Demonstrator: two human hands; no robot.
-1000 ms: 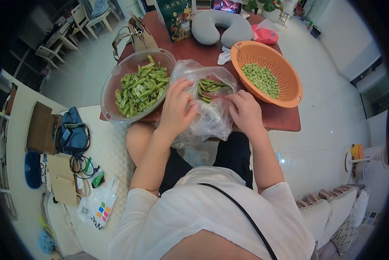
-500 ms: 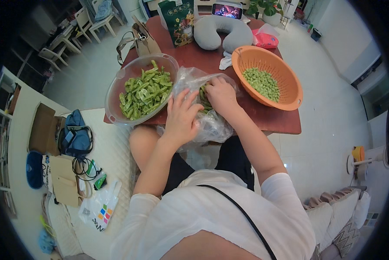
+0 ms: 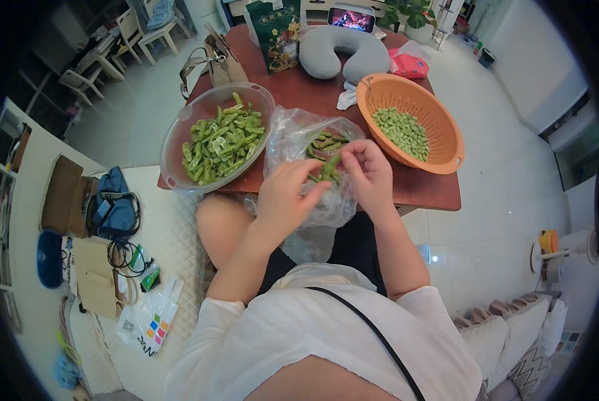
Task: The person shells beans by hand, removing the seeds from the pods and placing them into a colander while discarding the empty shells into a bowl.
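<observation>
Between thumb and fingers of my right hand (image 3: 371, 175) is a green edamame pod (image 3: 331, 166), held over a clear plastic bag (image 3: 283, 137). My left hand (image 3: 287, 194) is open close beside that pod, thumb and fingers apart; whether a fingertip touches it I cannot tell. More whole pods (image 3: 327, 142) lie in the bag's mouth. To the left, a clear plastic basin (image 3: 172, 157) holds a heap of split green pods (image 3: 223, 144). On the right, an orange colander (image 3: 440, 123) contains shelled green beans (image 3: 403, 134).
On the dark red table (image 3: 423, 190), a grey neck pillow (image 3: 319, 57) lies behind a phone (image 3: 351, 20) playing video. A green paper bag (image 3: 277, 40), a beige handbag (image 3: 227, 70) and a pink tissue pack (image 3: 408, 65) stand around it. A sofa (image 3: 172, 234) with bags is at left.
My right hand has come out of the plastic bag toward me with a pod. My left hand has shifted slightly nearer to me, and the bag's mouth shows more.
</observation>
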